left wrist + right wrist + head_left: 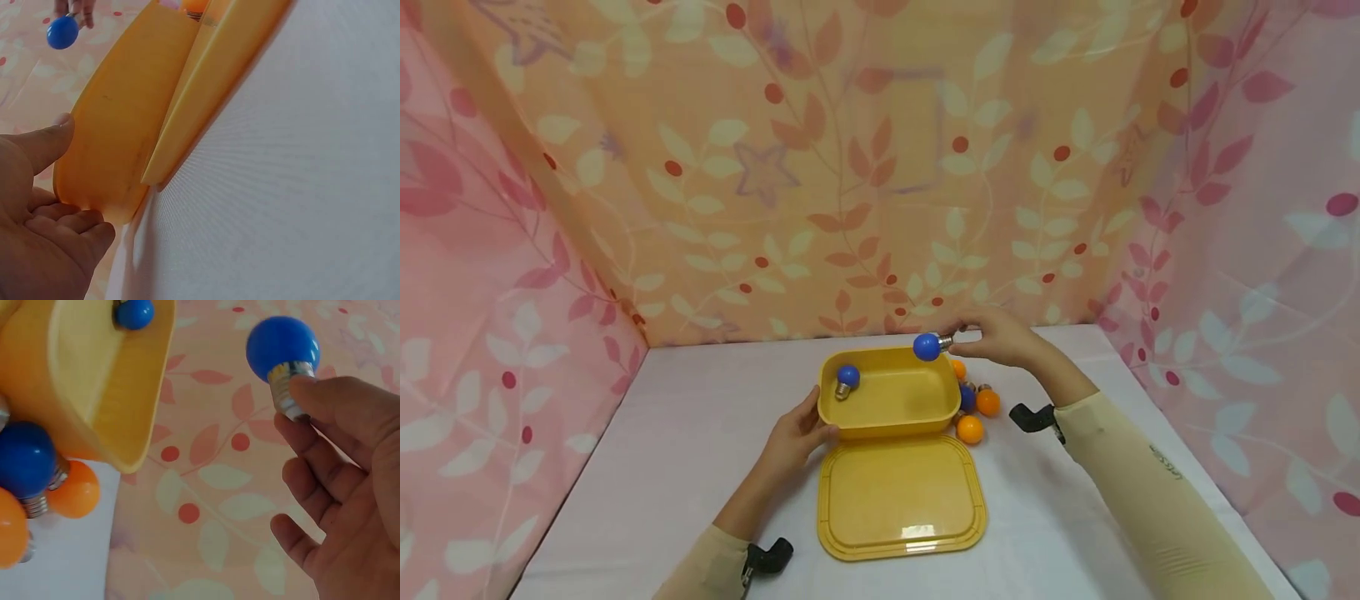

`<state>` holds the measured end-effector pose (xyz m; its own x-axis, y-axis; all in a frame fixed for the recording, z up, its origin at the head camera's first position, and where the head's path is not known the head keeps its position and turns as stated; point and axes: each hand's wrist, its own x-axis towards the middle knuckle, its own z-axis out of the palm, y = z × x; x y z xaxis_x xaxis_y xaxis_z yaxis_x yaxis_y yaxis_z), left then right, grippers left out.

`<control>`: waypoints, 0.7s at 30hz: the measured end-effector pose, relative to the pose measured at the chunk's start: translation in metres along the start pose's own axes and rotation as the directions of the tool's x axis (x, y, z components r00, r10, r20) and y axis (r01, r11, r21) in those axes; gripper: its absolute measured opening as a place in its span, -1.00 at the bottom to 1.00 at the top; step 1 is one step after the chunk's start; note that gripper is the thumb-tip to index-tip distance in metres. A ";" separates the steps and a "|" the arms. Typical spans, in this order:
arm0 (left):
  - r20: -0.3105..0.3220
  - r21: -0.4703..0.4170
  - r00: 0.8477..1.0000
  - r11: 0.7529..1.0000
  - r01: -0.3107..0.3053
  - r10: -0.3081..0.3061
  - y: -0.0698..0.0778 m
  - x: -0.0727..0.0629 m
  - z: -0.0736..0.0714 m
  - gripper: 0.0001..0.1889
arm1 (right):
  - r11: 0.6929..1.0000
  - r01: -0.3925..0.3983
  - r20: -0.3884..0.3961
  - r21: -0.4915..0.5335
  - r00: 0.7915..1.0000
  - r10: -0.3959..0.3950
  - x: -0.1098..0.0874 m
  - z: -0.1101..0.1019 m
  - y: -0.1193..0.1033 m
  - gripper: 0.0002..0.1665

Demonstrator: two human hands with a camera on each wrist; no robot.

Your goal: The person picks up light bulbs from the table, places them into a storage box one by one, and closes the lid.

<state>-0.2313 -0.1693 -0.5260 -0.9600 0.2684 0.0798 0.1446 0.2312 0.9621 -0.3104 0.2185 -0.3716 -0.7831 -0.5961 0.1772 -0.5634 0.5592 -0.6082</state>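
Note:
My right hand (1003, 340) pinches a blue light bulb (927, 347) by its silver screw base, above the right back part of a yellow plastic container (902, 400). In the right wrist view, the thumb and forefinger grip the base, and the blue globe (284, 349) points up. My left hand (793, 435) holds the container at its left front corner, the thumb (53, 144) against the wall and the other fingers curled at the end. Inside the container, toward its left end, lies another blue bulb (848, 377).
A flat yellow lid (901, 498) lies in front of the container on the white tablecloth (700, 433). Right of the container sit several bulbs, among them an orange bulb (970, 430) and a blue bulb (967, 398). Floral curtains (880, 167) stand behind and at both sides.

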 end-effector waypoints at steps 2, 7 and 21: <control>-0.006 0.010 1.000 1.000 0.003 -0.003 0.001 -0.001 0.000 -0.07 | 0.999 0.045 0.071 0.016 0.996 -0.046 0.011 -0.001 -0.006 -0.66; -0.016 0.004 1.000 1.000 0.025 -0.025 0.003 -0.002 0.001 -0.07 | 0.999 0.022 0.163 -0.036 0.987 -0.016 0.034 -0.001 -0.016 -0.70; -0.018 -0.019 0.999 0.999 0.033 -0.033 0.002 0.000 0.000 -0.07 | 0.999 0.015 0.419 -0.036 0.908 0.002 0.088 0.029 -0.018 -0.76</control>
<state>-0.2307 -0.1690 -0.5239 -0.9685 0.2435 0.0522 0.1081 0.2220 0.9690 -0.3615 0.1392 -0.3677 -0.6013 -0.7819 -0.1646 -0.5839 0.5706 -0.5775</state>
